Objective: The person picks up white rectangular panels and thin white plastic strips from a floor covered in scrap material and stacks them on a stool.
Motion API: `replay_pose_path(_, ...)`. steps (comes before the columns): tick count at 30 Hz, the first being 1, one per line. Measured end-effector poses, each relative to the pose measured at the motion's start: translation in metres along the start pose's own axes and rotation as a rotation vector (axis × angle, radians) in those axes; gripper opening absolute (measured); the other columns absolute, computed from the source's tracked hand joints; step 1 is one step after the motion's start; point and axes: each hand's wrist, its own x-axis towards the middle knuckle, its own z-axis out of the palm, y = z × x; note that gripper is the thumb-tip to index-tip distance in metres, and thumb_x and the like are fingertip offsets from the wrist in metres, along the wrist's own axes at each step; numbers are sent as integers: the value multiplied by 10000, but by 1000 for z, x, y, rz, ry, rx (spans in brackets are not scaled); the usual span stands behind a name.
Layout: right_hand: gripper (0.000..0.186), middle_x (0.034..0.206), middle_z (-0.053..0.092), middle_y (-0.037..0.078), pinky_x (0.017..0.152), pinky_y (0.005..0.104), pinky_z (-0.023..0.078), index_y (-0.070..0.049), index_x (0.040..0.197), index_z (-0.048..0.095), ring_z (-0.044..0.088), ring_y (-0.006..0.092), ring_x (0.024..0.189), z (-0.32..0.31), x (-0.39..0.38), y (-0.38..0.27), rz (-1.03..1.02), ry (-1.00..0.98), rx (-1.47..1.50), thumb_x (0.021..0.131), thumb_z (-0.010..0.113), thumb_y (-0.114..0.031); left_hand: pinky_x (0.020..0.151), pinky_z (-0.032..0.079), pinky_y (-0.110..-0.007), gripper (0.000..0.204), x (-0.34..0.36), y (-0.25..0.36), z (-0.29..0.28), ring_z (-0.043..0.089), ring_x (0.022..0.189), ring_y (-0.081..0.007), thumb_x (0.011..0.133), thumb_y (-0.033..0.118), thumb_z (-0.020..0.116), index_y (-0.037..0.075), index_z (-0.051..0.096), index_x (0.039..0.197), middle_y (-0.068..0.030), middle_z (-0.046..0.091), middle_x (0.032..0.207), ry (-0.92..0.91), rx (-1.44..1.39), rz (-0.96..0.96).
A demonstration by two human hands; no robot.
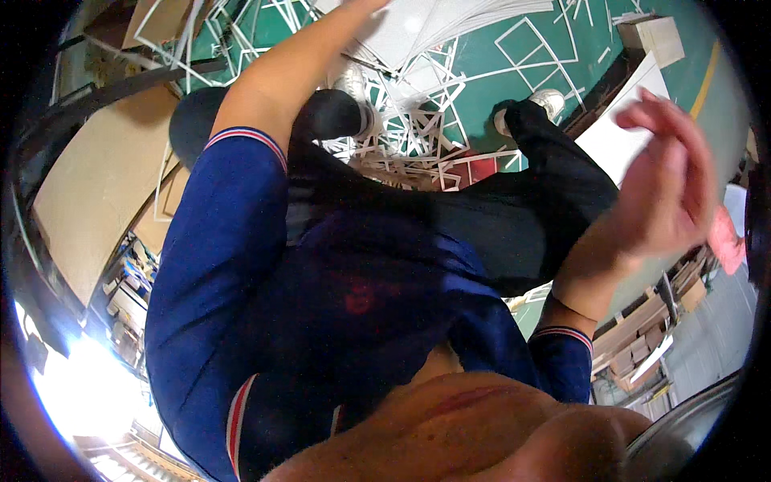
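My left forearm [277, 76] reaches up past the top edge, so the left hand itself is cut off from sight. Beneath the end of that forearm lies a pile of white sheets [442, 28], fanned out at its edges. My right hand [662, 189] is raised at the right, a little blurred, with its fingers loosely bent and apart and nothing seen in them. Behind the right hand, a white panel [622, 132] leans beside my knee.
Thin white strips and cut-out frames [409, 120] litter the green floor [482, 76] between my feet. A pale box [654, 40] stands at the far right. Large tan boards [100, 185] lean at the left. Stacked wood pieces [642, 341] lie at the lower right.
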Motion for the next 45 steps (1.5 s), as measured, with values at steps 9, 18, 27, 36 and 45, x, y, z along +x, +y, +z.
replay_pose_path(9, 203, 834, 631, 95, 710, 246, 475, 33, 999, 592, 602, 137, 771, 44, 20, 51, 593, -226, 186, 856, 560, -108, 705, 479, -415, 561, -123, -11, 60, 606, 798, -330, 803, 530, 503, -16, 579, 906, -201, 608, 877, -389, 304, 28)
replay_pose_path(18, 190, 793, 641, 76, 661, 219, 466, 18, 957, 612, 600, 104, 718, 48, 16, 57, 485, -334, 156, 830, 578, -120, 717, 482, -401, 258, -105, -16, 35, 605, 820, -339, 710, 207, 530, -7, 632, 812, -200, 619, 851, -746, 335, 287)
replay_pose_path(27, 175, 742, 629, 48, 623, 236, 453, -5, 911, 628, 570, 97, 670, 39, 3, 39, 280, -390, 221, 800, 600, -137, 595, 456, -376, 430, -103, -137, -326, 601, 600, -277, 838, 391, 499, -25, 594, 782, -151, 601, 640, -368, 413, -227)
replay_pose_path(36, 196, 724, 627, 111, 599, 280, 458, -27, 900, 629, 588, 180, 625, 54, -20, 40, 194, -511, 89, 785, 585, -180, 778, 456, -457, 439, -570, -293, -336, 592, 899, -354, 906, 362, 308, 45, 599, 995, -189, 613, 979, -360, 905, -891)
replay_pose_path(45, 205, 723, 623, 69, 612, 268, 462, -15, 917, 622, 589, 134, 632, 68, -33, 69, 361, -649, 107, 801, 581, -178, 756, 465, -442, 391, -727, -243, -167, 604, 866, -338, 886, 314, 355, 22, 606, 957, -178, 624, 926, -582, 368, -1056)
